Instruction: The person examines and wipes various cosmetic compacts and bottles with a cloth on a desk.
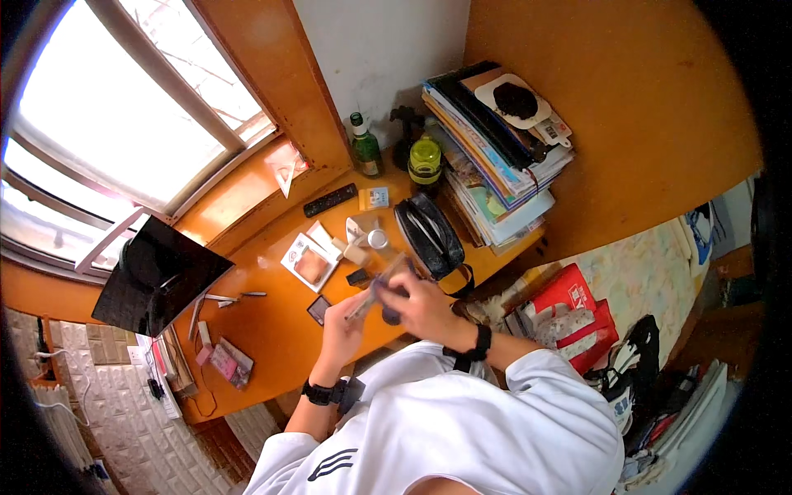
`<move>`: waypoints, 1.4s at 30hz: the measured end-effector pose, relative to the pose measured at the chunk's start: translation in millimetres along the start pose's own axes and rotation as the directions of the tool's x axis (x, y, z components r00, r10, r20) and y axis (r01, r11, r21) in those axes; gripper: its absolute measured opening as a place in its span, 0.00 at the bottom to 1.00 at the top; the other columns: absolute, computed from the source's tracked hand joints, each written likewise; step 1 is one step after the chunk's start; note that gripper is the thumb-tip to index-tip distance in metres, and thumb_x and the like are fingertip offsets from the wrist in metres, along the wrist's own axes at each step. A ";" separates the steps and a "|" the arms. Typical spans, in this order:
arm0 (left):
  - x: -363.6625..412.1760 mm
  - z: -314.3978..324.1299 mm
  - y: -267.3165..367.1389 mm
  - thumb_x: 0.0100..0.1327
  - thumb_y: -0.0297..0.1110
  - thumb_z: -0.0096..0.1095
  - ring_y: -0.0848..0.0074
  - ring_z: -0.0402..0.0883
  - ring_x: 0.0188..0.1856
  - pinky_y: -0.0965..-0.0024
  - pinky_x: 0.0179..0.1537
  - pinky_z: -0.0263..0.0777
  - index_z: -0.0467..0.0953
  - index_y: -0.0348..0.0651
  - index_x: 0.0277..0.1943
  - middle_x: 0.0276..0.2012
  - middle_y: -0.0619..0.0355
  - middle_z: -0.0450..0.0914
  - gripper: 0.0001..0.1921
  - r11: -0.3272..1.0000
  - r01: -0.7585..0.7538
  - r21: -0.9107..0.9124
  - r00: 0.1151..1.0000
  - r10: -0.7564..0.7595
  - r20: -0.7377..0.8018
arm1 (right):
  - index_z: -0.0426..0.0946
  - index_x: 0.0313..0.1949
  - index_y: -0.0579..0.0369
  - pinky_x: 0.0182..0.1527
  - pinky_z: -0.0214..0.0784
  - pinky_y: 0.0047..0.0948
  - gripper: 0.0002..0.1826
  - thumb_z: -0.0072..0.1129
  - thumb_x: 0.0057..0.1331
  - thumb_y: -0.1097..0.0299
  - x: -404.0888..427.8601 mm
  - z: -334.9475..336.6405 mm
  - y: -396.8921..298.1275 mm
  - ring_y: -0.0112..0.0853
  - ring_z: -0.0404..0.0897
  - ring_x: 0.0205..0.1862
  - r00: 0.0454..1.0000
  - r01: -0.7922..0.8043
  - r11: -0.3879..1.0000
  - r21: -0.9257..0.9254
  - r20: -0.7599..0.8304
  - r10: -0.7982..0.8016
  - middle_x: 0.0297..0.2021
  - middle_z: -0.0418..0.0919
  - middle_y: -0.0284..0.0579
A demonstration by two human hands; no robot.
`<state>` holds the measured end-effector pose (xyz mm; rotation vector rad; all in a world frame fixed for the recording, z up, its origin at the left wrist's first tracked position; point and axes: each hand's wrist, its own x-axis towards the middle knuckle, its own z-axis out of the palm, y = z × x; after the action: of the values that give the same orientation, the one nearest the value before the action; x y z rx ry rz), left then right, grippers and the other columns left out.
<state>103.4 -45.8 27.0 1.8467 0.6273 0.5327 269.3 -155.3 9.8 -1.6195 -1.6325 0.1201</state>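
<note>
In front of my white shirt, my left hand [342,333] grips the lower end of a thin flat object [396,265], which I see nearly edge-on and slightly blurred. My right hand [427,309] has a dark bluish cloth [388,298] pinched in its fingers, pressed against that object. What the flat object is, I cannot tell. Just beyond my hands lie a small black box [357,276] and a dark card-like thing [318,309]. A white-lidded container [377,239] and an open black zip pouch [429,235] are close by on the wooden desk [278,334].
A black remote control [330,200], a green glass bottle [366,148] and a yellow-green-topped drinking bottle [425,162] line the back. Stacked books and folders [489,167] rise at right. The monitor [162,275] stands left. A red bag [575,315] lies right of the desk.
</note>
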 end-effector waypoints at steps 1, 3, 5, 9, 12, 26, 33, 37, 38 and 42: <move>-1.1 0.5 -1.0 0.58 0.07 0.52 0.77 0.82 0.47 0.75 0.51 0.72 0.79 0.32 0.58 0.44 0.47 0.86 0.25 0.998 0.039 -0.040 0.998 -0.038 0.040 | 0.82 0.56 0.52 0.42 0.76 0.36 0.27 0.63 0.54 0.78 -1.3 1.2 -9.2 0.40 0.80 0.43 0.998 0.068 0.997 0.024 -0.013 -0.068 0.43 0.75 0.43; -4.0 0.8 -3.2 0.56 0.06 0.50 0.74 0.84 0.49 0.74 0.52 0.73 0.78 0.32 0.60 0.47 0.44 0.86 0.28 0.994 0.080 -0.078 0.994 -0.073 0.084 | 0.82 0.55 0.51 0.41 0.76 0.36 0.26 0.63 0.54 0.78 -1.6 -1.1 -15.0 0.40 0.81 0.41 0.995 0.098 0.994 0.046 -0.013 -0.097 0.43 0.75 0.43; -7.3 0.3 -5.2 0.56 0.07 0.49 0.74 0.84 0.51 0.74 0.53 0.72 0.78 0.32 0.60 0.51 0.44 0.86 0.28 0.997 0.082 0.003 0.994 -0.082 0.073 | 0.83 0.55 0.52 0.40 0.76 0.37 0.26 0.63 0.54 0.78 0.5 -5.5 -8.4 0.40 0.81 0.40 0.997 0.046 0.997 0.062 -0.061 -0.042 0.43 0.74 0.43; -8.4 0.0 4.7 0.63 0.12 0.58 0.79 0.81 0.43 0.73 0.47 0.74 0.80 0.32 0.55 0.44 0.49 0.88 0.18 0.999 -0.032 -0.042 0.999 0.033 0.014 | 0.83 0.56 0.49 0.43 0.76 0.39 0.26 0.60 0.56 0.79 -1.9 -8.9 29.1 0.41 0.81 0.46 0.988 -0.128 0.992 -0.023 -0.086 0.125 0.45 0.74 0.44; -17.3 -10.4 1.4 0.65 0.16 0.60 0.76 0.82 0.47 0.72 0.51 0.74 0.80 0.33 0.56 0.48 0.49 0.87 0.17 0.999 0.013 -0.046 1.000 -0.012 0.029 | 0.83 0.53 0.52 0.41 0.76 0.40 0.25 0.57 0.55 0.81 -4.5 -16.0 41.4 0.43 0.81 0.43 0.975 -0.216 0.975 -0.054 -0.055 0.213 0.45 0.74 0.45; -152.0 -137.7 -180.5 0.74 0.36 0.54 0.64 0.76 0.65 0.57 0.64 0.71 0.67 0.34 0.67 0.64 0.53 0.76 0.23 0.348 -0.030 -0.937 0.609 -0.737 -0.293 | 0.80 0.52 0.66 0.47 0.71 0.39 0.19 0.56 0.59 0.83 -53.6 -38.0 76.1 0.50 0.76 0.45 0.922 -0.387 0.919 -0.074 -0.063 0.383 0.43 0.72 0.51; -135.6 -124.9 -205.1 0.78 0.33 0.44 0.57 0.66 0.72 0.51 0.71 0.63 0.61 0.39 0.72 0.72 0.49 0.66 0.23 -0.005 -0.320 -0.948 0.523 -0.835 -0.172 | 0.80 0.52 0.66 0.46 0.71 0.38 0.20 0.56 0.59 0.82 -43.2 -31.0 62.1 0.50 0.76 0.44 0.930 -0.364 0.927 -0.084 0.020 0.367 0.43 0.72 0.51; -92.9 -132.1 -210.0 0.79 0.37 0.50 0.57 0.64 0.71 0.56 0.70 0.67 0.60 0.39 0.72 0.70 0.49 0.64 0.24 0.126 -0.362 -0.924 0.640 -0.687 -0.344 | 0.80 0.51 0.67 0.47 0.71 0.38 0.19 0.56 0.60 0.82 -38.6 -31.0 52.6 0.50 0.77 0.43 0.936 -0.346 0.931 -0.121 0.026 0.351 0.43 0.72 0.51; -79.5 -132.8 -204.6 0.76 0.42 0.55 0.56 0.62 0.71 0.53 0.69 0.66 0.58 0.39 0.72 0.69 0.49 0.62 0.28 0.135 -0.303 -0.943 0.653 -0.692 -0.309 | 0.80 0.51 0.67 0.47 0.71 0.38 0.19 0.56 0.60 0.82 -40.4 -30.5 50.4 0.50 0.77 0.43 0.936 -0.346 0.929 -0.128 0.026 0.352 0.43 0.72 0.51; -77.8 -125.7 -242.2 0.70 0.50 0.64 0.58 0.71 0.65 0.43 0.65 0.66 0.62 0.41 0.70 0.70 0.49 0.62 0.34 0.239 0.215 -0.947 0.506 -0.857 -0.101 | 0.79 0.51 0.68 0.46 0.72 0.37 0.18 0.56 0.60 0.82 -44.6 -26.6 42.0 0.50 0.77 0.43 0.932 -0.354 0.925 -0.134 0.035 0.362 0.43 0.72 0.51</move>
<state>-75.5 64.8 -163.4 0.2659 1.1817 0.7479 311.3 -199.2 -17.9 -2.0189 -1.3925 0.2591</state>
